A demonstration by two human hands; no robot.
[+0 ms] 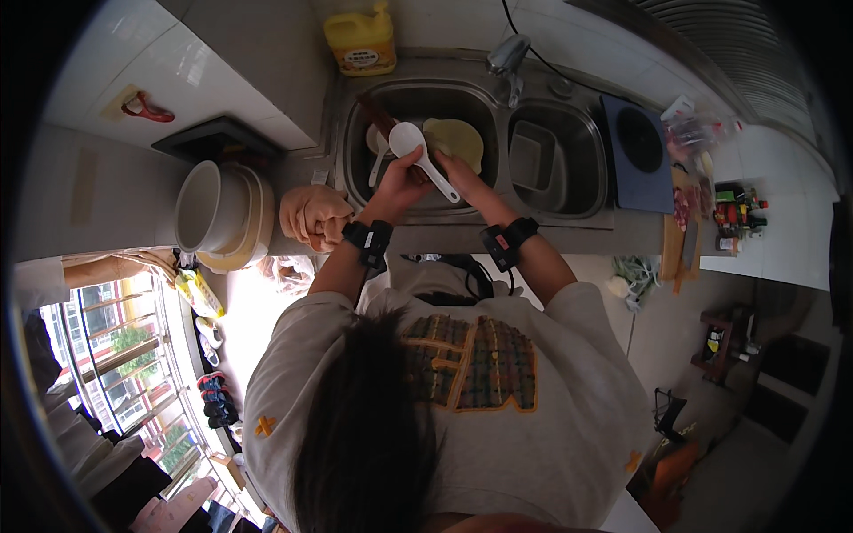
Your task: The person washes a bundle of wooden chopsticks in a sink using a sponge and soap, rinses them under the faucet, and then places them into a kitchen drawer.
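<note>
The left hand (402, 187), closed with its thumb against the white spoon (408, 139), holds it above the left sink basin (464, 99), perhaps so that any dripping falls inside, while the right hand (463, 180), half-curled beside the handle (442, 183), has a grip I cannot tell.

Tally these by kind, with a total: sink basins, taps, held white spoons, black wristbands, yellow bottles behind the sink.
Sink basins (left, right): 2
Tap: 1
Held white spoon: 1
Black wristbands (left, right): 2
Yellow bottle: 1
Total: 7
</note>
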